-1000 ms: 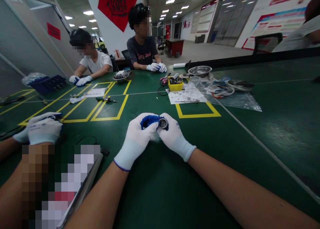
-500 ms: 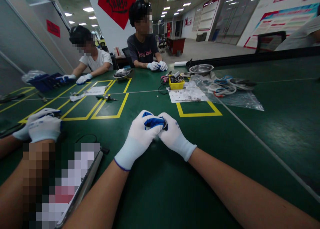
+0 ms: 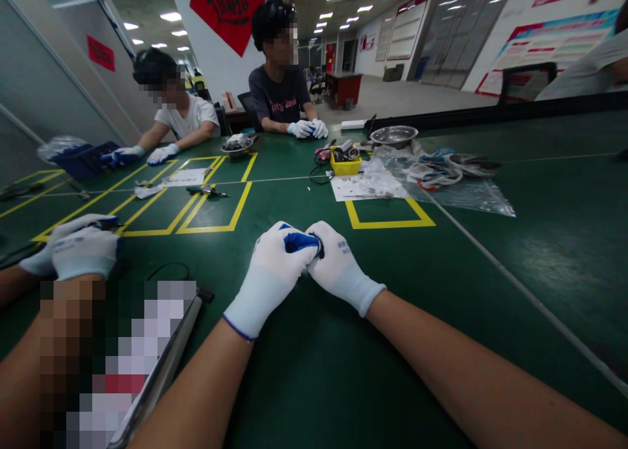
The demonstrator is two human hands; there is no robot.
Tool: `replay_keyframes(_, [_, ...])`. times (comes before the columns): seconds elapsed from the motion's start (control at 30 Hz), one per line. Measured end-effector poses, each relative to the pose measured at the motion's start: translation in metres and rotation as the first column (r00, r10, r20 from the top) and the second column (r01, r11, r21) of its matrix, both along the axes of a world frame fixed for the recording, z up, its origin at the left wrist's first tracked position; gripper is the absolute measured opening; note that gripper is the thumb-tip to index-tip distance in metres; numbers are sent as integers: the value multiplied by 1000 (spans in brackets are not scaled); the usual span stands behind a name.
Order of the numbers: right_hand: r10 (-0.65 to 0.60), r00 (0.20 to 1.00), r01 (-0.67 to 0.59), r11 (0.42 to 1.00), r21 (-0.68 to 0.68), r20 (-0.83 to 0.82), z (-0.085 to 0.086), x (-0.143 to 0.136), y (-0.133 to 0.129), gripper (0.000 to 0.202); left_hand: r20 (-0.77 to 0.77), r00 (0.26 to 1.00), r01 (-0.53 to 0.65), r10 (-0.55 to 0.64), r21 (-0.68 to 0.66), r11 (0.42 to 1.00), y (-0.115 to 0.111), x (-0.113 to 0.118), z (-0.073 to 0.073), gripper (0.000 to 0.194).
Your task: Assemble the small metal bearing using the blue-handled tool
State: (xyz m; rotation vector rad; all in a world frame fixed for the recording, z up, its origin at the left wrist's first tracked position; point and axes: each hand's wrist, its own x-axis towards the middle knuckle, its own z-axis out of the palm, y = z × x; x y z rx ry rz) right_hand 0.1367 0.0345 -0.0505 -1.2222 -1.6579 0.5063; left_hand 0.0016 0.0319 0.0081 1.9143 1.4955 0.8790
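Observation:
Both my hands wear white gloves with blue palms and meet above the green table (image 3: 304,383). My left hand (image 3: 279,252) is closed, thumb and fingers pinched toward the right. Against it, my right hand (image 3: 336,256) curls its fingers round the same spot. Between them a small dark, rounded part with a shiny rim (image 3: 320,247) shows; the fingers hide most of it, and its kind cannot be made out.
Ahead lie a yellow bin (image 3: 346,163) of small parts, a white paper sheet (image 3: 366,184), a plastic bag (image 3: 481,197) and a metal bowl (image 3: 394,135). A screwdriver-like tool (image 3: 209,191) rests left. A co-worker's gloved hands (image 3: 86,246) work at my left.
My hands have turned slightly around the small part, and less of its rim shows between the fingers. The view has shifted a little.

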Motion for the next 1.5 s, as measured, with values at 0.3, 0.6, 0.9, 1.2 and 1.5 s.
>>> replay_keyframes(0.3, [-18, 999, 17, 1000, 26, 28, 0, 2, -1, 16, -8, 998, -55, 55, 63, 997, -4, 3, -5, 12])
replay_keyframes(0.6, [63, 998, -63, 987, 149, 2, 1, 2, -3, 13, 276, 961, 29, 33, -218, 976, 8, -3, -16, 27])
replay_keyframes(0.9, [-28, 998, 34, 995, 95, -63, -8, 4, 3, 15, -126, 980, -158, 151, -46, 986, 18, -29, -4, 20])
replay_keyframes(1.2, [-40, 999, 43, 995, 91, -30, -5, 1, 0, 13, -712, 701, -179, -32, -220, 959, 5, -25, 4, 43])
replay_keyframes(1.5, [-41, 996, 45, 998, 51, -76, -3, 1, -2, 16, -747, 662, -172, -64, -235, 957, 3, -14, 3, 38])
